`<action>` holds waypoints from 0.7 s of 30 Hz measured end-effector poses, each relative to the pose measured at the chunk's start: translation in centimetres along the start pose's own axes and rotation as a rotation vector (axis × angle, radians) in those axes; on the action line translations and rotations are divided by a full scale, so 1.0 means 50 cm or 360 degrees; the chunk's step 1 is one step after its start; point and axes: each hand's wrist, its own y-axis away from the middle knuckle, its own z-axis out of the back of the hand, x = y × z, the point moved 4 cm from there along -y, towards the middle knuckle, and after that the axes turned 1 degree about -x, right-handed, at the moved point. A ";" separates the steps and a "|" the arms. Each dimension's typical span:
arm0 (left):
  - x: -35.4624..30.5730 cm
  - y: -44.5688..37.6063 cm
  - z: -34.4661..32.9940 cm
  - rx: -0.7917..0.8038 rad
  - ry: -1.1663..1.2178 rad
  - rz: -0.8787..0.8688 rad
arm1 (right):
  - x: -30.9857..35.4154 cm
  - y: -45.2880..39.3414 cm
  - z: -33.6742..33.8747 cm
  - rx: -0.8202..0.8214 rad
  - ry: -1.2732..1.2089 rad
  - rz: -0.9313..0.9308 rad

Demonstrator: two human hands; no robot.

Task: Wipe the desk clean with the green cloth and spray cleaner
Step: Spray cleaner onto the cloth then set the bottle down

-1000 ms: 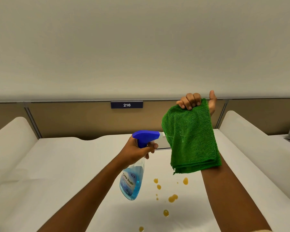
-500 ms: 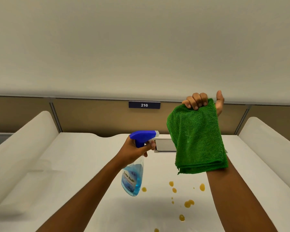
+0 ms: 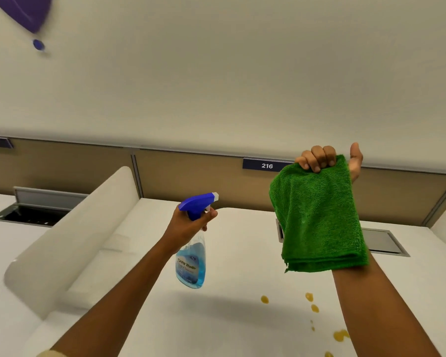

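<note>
Both hands are busy and both are up off the bench (image 3: pixel 144 253). Left hand (image 3: pixel 188 225) is gripping the neck of the spray bottle (image 3: pixel 191 264), w/ a finger curled at the blue trigger; bottle is hanging roughly upright, blue liquid in the lower part, nozzle pointing right toward the cloth (image 3: pixel 317 217). Right hand (image 3: pixel 322 161) is clenching the top edge of the folded green cloth, thumb sticking up clear of it, and the cloth is draping down over the wrist and forearm.

Key relation: the nozzle is sitting just left of the cloth at about the height of its upper half, w/ open air between them, so the spray line is aiming at the cloth face, not at the bench. Cloth's long axis is running top to bottom.

Yellow-brown spots (image 3: pixel 314 307) are lying on the white bench below and a bit toward the person from the cloth, strung out near the right forearm, i.e. closer to the right hand than to the left. Bottle is hanging left of them and well above the surface.

Judgement: prep stage, no wiping done yet, since the spots are looking whole and unsmeared. Next move probably needs either a squirt onto the cloth or the nozzle tipping down and right at the spots, then the right hand is bringing the cloth down flat onto them.
</note>
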 end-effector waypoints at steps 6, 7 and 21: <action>0.034 -0.028 0.127 -0.0209 -0.0036 -0.0032 | -0.070 -0.031 -0.012 -0.0057 -0.0012 -0.0014; 0.041 -0.032 0.149 -0.0245 -0.0042 -0.0033 | -0.085 -0.038 -0.015 -0.0056 -0.0015 -0.0022; 0.202 -0.036 0.242 -0.0555 -0.0041 0.0075 | -0.195 -0.076 -0.014 -0.0017 -0.0031 -0.0126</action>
